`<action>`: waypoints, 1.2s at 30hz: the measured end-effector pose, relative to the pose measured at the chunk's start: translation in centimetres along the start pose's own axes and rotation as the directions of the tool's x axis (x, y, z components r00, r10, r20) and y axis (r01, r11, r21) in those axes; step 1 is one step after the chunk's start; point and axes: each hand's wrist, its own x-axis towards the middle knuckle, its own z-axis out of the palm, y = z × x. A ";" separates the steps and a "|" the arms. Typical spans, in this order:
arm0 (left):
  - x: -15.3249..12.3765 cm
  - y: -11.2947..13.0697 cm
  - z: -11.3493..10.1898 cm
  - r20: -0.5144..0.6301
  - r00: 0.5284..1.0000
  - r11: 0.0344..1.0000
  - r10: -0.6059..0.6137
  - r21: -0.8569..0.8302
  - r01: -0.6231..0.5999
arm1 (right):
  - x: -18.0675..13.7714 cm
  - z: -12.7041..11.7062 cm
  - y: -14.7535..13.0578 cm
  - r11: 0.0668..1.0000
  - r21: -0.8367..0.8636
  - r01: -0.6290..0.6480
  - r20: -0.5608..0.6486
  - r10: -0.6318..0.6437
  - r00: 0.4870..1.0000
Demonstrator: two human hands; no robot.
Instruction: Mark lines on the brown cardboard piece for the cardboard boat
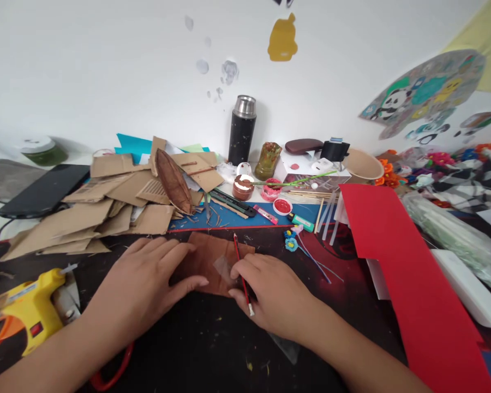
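A flat piece of brown-painted cardboard (207,248) lies on the dark table between my hands. My left hand (147,275) rests over its left edge, thumb and fingers apart. My right hand (272,289) is at the right side of the piece, fingers curled in, with a red and black pencil (238,252) tucked against them. The pencil's sharp end points away from me and its white eraser end toward me. On the brown surface, by my right fingertips, sits a small clear piece (221,267), perhaps plastic or tape.
Cardboard scraps (82,218) pile up at the left, with a brown leaf-shaped piece (174,183) on them. A yellow glue gun (36,305) lies near my left forearm. Behind stand a black flask (242,134) and open paint pots (243,188). Red sheet (409,273) covers the right.
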 end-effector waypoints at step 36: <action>-0.1 -1.3 1.5 0.069 0.994 0.997 0.079 -0.032 -0.077 | 0.2 0.3 1.7 0.988 0.125 0.091 -0.400 -0.034 0.916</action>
